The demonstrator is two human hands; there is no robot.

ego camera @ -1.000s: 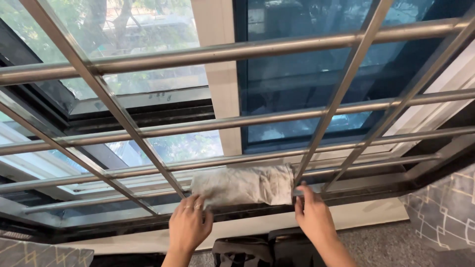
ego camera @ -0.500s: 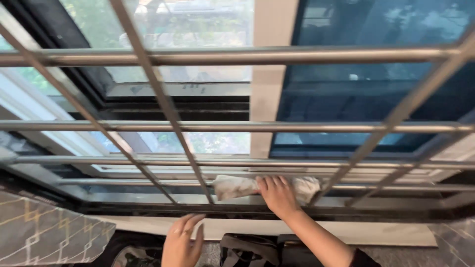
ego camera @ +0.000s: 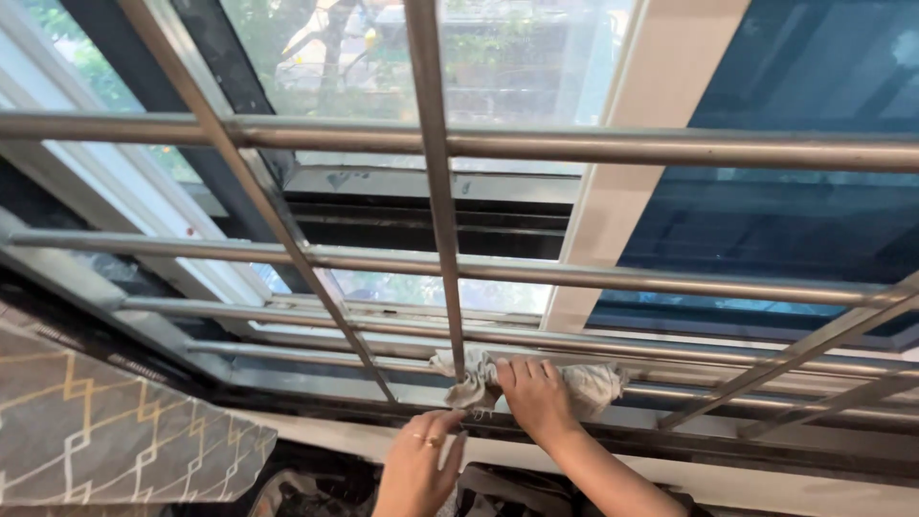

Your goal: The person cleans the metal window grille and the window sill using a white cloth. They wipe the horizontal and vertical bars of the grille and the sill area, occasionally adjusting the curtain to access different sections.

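Room: big window (ego camera: 450, 67) with green trees outside, dark blue glass (ego camera: 795, 191) on the right side, pale post (ego camera: 632, 163) between the two.
Bars: shiny metal grille (ego camera: 574, 144) in front of the glass, long bars going across, thinner bars going up and down and slanting.
Ledge: dark window track (ego camera: 316, 378) low down, white sill (ego camera: 766, 483) just under it.
Left side: grey cloth with yellow and white line pattern (ego camera: 105, 431), low in the corner.
Bottom edge: something dark under the arms, too cut off to tell.
Rag: grey-white rag (ego camera: 593, 383), crumpled, lying on the low track behind the bars, one bunched end right by the upright bar (ego camera: 450, 316).
Right hand: right hand (ego camera: 531, 397) flat on top of the rag, fingers spread out and pressing down, palm down, arm coming up from the bottom of the view.
Right grip: not curled around the rag, just laid open over it, touching it.
Left hand: left hand (ego camera: 421, 460) lower down, near the sill, just beside the bunched end of the rag but not on it.
Left grip: fingers loosely bent, holding nothing, ring (ego camera: 433, 441) on one finger.
Gap: both hands close together, left one below and a little to the left of the right one.
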